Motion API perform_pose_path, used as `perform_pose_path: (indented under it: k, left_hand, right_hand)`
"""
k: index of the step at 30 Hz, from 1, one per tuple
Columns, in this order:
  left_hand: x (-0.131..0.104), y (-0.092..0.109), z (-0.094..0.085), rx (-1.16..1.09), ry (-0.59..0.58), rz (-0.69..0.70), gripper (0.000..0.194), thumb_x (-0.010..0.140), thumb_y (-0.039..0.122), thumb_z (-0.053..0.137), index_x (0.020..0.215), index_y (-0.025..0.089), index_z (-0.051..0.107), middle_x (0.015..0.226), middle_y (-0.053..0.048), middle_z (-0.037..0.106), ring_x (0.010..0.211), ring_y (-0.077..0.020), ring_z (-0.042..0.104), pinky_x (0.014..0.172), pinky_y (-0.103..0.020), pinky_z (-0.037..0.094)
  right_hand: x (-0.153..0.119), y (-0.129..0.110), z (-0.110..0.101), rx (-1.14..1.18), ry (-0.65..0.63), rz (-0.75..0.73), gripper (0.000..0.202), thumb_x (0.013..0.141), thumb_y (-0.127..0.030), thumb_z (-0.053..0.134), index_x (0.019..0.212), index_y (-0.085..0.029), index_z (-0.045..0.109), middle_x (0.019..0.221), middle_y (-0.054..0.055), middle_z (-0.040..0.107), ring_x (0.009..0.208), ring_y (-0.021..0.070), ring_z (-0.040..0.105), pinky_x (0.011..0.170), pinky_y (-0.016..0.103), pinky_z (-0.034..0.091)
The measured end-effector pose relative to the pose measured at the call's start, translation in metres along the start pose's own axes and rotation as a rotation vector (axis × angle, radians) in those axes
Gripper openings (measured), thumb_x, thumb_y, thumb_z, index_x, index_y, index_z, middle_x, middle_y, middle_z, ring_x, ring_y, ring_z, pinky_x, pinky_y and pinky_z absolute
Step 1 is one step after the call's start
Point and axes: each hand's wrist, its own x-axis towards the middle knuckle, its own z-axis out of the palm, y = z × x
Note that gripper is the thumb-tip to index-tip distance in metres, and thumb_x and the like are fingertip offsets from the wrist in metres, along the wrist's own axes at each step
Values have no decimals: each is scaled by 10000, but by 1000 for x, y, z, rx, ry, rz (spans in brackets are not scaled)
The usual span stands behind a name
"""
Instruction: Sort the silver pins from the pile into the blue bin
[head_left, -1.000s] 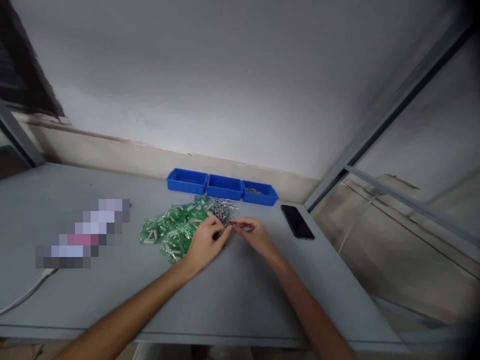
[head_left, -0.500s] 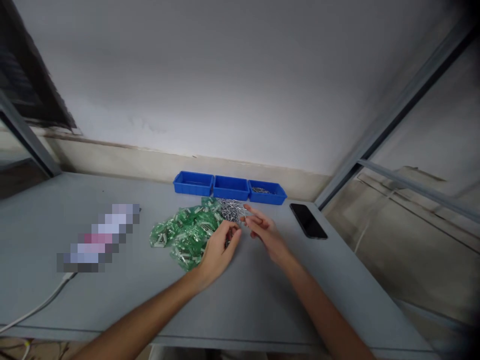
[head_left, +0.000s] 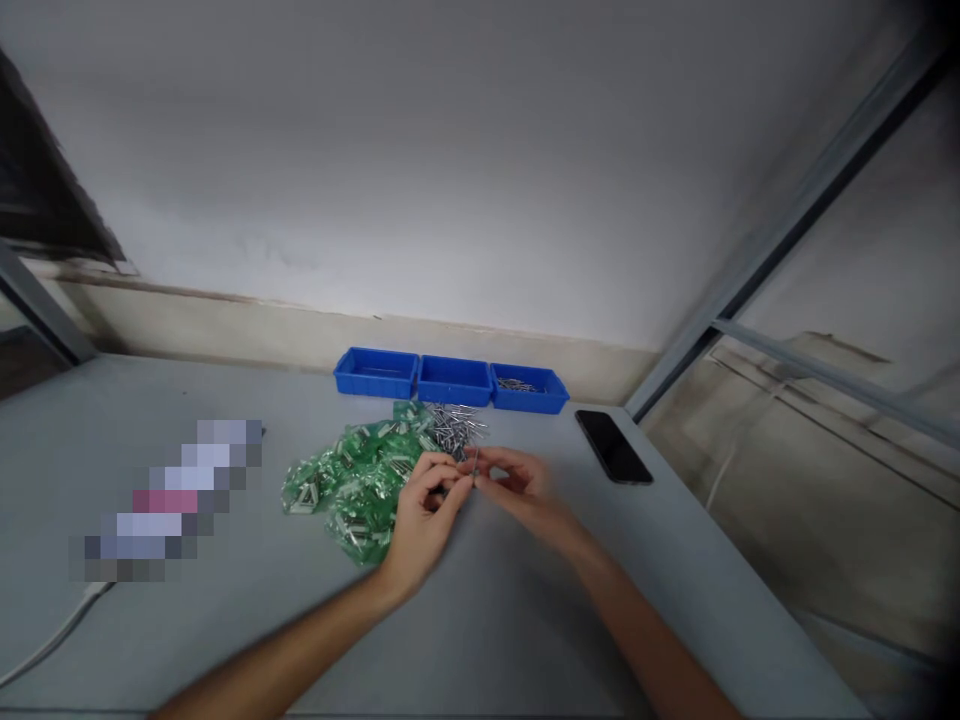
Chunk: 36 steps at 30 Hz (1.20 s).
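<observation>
In the head view, a thin metal pin [head_left: 475, 462] stands between the pinching fingers of the right hand [head_left: 529, 490], those of the left hand [head_left: 424, 510] curled beside it, their grip unclear, with a metal pile [head_left: 456, 428] just beyond.

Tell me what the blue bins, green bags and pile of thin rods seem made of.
Blue bins: probably molded plastic, smooth, with even color throughout. Green bags: likely thin plastic film; see-through, crinkled and glinting. Pile of thin rods: apparently metal, plain or plated, given its silvery-gray shine.
</observation>
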Motion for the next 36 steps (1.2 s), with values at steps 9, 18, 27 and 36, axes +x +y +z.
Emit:
perform_pose_path:
  k: [9,18,27,36]
  left_hand:
    - [3,3,-4,96,37,66,89,762,254,625,723,177,647,945,-30,474,608,-65,488,464,-177,389]
    - [13,-3,-8,-9,200,19,108,775,280,612,728,183,627,909,-23,500,757,-117,535,585,-209,440]
    - [22,-2,-18,161,51,116,94,763,273,632,751,204,694,1017,-58,547,751,-142,566,527,-229,446]
    - [26,-5,-24,326,96,293,62,760,224,647,726,194,689,994,-51,537,832,-168,553,812,-347,455]
  right_hand:
    - [0,-7,-7,-39,181,-64,155,729,-349,647,791,-216,696,847,43,654,804,164,592,613,245,453]
    - [0,-5,8,-270,140,-111,94,697,-284,667,693,-194,695,689,13,637,520,91,482,469,219,366]
    - [2,1,6,-165,275,-61,229,735,-399,617,734,-178,678,740,31,640,560,108,512,496,223,395]
    - [26,42,-38,-165,468,108,395,707,-483,595,896,-151,700,788,81,696,567,140,563,455,229,400]
